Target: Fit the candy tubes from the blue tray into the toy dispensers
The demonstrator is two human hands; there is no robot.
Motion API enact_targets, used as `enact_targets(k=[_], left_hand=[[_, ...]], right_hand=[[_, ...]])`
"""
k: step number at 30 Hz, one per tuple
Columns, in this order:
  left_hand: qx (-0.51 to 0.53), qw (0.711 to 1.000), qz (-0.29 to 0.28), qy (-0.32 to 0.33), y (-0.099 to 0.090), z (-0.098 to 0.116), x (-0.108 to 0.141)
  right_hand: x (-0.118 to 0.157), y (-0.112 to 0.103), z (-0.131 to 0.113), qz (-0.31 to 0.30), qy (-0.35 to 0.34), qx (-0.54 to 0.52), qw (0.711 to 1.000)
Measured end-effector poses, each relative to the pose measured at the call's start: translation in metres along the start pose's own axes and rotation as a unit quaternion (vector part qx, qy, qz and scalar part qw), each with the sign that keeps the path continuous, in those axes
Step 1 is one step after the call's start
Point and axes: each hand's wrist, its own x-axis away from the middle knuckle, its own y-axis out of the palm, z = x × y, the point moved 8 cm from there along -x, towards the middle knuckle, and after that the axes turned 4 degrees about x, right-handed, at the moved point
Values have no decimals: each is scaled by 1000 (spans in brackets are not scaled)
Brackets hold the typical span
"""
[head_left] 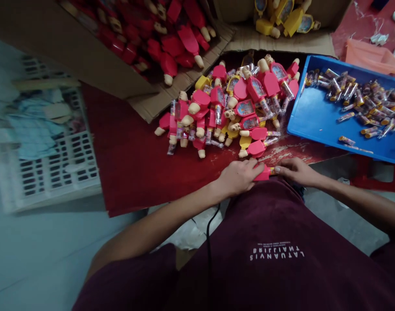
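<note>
My left hand (pixel 238 177) and my right hand (pixel 296 171) meet at the near edge of a red table, both gripping a pink plastic toy (pixel 263 173). A small gold-capped tube (pixel 272 171) shows at the toy's right end, against my right fingers. Just beyond my hands lies a heap of pink, yellow and red plastic toys (pixel 223 106) with beige doll-like limbs and clear tubes. To the right, a blue plastic tray (pixel 301 103) holds several small capped tubes (pixel 355 97).
Open cardboard boxes hold red toys (pixel 145 39) and yellow toys (pixel 281 19) behind the heap. The worn red tabletop (pixel 135 172) extends left. A white slotted crate (pixel 45 142) with cloth sits on the floor at left. A black cable (pixel 209 233) hangs near my shirt.
</note>
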Motion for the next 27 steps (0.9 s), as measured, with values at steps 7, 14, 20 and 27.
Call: enact_targets(k=[7, 14, 20, 27], left_hand=[[139, 990, -30, -10, -5, -6, -1], [-17, 999, 45, 5, -4, -6, 1], [128, 991, 33, -35, -7, -27, 3], [-16, 997, 68, -44, -15, -19, 10]], right_hand=[[5, -6, -28, 56, -167, 147, 973], [-14, 5, 1, -26, 29, -13, 999], [2, -14, -46, 135, -282, 291, 905], [-20, -15, -57, 72, -213, 179, 958]])
